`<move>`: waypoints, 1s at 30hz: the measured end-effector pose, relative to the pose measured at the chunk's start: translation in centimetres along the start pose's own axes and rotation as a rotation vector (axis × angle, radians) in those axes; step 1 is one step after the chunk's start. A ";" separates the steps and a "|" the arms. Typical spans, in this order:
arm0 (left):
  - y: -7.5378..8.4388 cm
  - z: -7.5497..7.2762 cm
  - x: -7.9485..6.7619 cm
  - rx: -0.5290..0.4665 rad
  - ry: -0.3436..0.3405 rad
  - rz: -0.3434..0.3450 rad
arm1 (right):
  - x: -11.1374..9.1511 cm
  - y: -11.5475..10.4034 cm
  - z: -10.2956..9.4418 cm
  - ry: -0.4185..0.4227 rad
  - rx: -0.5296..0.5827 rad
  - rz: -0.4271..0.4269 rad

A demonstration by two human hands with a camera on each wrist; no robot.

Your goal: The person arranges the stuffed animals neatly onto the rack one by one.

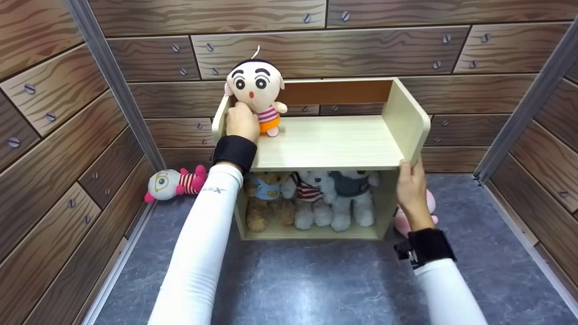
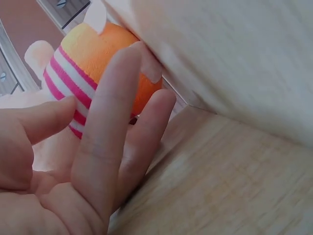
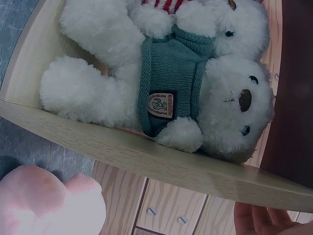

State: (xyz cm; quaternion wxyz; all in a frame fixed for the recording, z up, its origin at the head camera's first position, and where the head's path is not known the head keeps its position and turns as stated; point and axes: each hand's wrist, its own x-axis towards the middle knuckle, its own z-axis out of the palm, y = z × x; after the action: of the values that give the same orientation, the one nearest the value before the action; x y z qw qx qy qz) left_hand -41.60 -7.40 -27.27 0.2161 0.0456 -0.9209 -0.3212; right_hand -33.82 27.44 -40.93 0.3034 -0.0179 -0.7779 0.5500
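Note:
A plush doll (image 1: pixel 255 85) with a round head, striped shirt and orange shorts is upright at the left end of the top shelf. My left hand (image 1: pixel 242 121) touches its side. In the left wrist view, the fingers (image 2: pixel 105 122) lie fairly straight across the doll, and the thumb tip is at the striped shirt (image 2: pixel 71 83). With the thumb at its front edge and fingers along the outside, my right hand (image 1: pixel 412 189) grips the right side panel of the pale wooden shelf unit (image 1: pixel 408 122). Fingertips show below that panel in the right wrist view.
Several plush bears sit in the lower compartment, including a white one in a green sweater (image 3: pixel 171 78). A plush toy with a striped body (image 1: pixel 176 183) lies on the floor (image 1: pixel 293 280) at left. A pink plush (image 1: pixel 402 223) is partly hidden at right. Wood-patterned walls (image 1: pixel 271 49) surround the unit.

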 end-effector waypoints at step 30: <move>-0.7 -0.3 -4.5 0.097 0.010 0.090 | -0.8 0.8 -1.3 -0.097 -0.132 0.014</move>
State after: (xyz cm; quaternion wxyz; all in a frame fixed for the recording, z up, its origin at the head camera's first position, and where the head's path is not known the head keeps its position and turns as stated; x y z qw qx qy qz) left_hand -37.47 -7.16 -29.13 0.2324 0.0163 -0.9353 -0.2662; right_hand -32.77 28.61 -41.73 0.2594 -0.0166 -0.8261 0.5001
